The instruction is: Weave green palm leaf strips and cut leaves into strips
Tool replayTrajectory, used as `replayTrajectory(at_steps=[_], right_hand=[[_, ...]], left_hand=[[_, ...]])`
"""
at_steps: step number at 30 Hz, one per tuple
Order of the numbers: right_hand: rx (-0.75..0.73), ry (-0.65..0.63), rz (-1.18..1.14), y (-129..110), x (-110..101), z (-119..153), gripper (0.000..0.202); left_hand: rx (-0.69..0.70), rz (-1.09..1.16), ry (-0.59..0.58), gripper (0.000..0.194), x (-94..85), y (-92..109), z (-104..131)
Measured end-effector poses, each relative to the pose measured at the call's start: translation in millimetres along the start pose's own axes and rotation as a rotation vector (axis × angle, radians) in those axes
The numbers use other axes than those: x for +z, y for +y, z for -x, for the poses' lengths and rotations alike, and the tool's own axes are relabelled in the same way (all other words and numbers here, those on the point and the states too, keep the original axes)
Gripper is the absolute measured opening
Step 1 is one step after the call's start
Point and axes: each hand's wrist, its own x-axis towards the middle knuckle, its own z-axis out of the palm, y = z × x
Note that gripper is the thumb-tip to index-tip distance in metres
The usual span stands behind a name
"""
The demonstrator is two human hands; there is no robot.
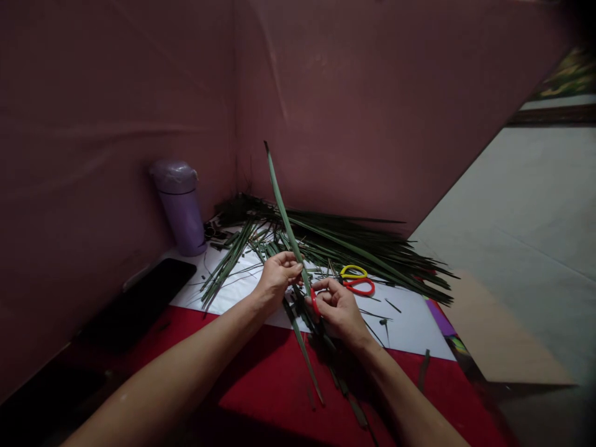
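A long green leaf (pixel 285 214) rises at a slant from between my hands, its dark tip up near the pink wall. My left hand (pixel 279 276) pinches the leaf near its lower part. Just below and to the right, my right hand (pixel 338 307) is closed around scissors with a red handle (pixel 315 303); their blades are hidden. More leaf pieces (pixel 302 360) hang or lie below the hands. Right of my left hand, a second pair of scissors (pixel 358 279) with yellow and red handles lies on the white sheet (pixel 410 326).
A pile of long green leaves (pixel 363 245) lies along the wall. At the back left stands a purple tumbler (pixel 181 214), with a black phone-like object (pixel 158 292) in front of it. Leaf scraps lie on the white sheet. Red cloth (pixel 261 385) covers the near side.
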Motion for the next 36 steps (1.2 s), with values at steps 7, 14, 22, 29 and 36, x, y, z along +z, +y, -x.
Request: replayTrajectory(at_steps=[7, 14, 22, 29, 36], right_hand=[[0.012, -0.025, -0.033, -3.3, 0.8, 1.8, 0.023], [-0.005, -0.030, -0.016, -0.5, 0.9, 1.8, 0.023], [-0.003, -0.017, 0.001, 4.0, 2.0, 0.7, 0.027], [0.013, 0.009, -0.006, 2.7, 3.0, -0.2, 0.030], [0.019, -0.021, -0.027, 1.5, 4.5, 1.7, 0.030]], left_hand=[[-0.003, -0.007, 0.000, 0.024, -1.1, 0.1, -0.7], [0.064, 0.009, 0.084, 0.021, -5.1, 1.3, -4.1], [0.054, -0.036, 0.105, 0.021, -7.0, 3.6, -7.4], [0.053, -0.063, 0.046, 0.023, -7.6, -0.1, -7.3], [0.073, -0.051, 0.070, 0.023, -6.6, -1.3, -8.2]])
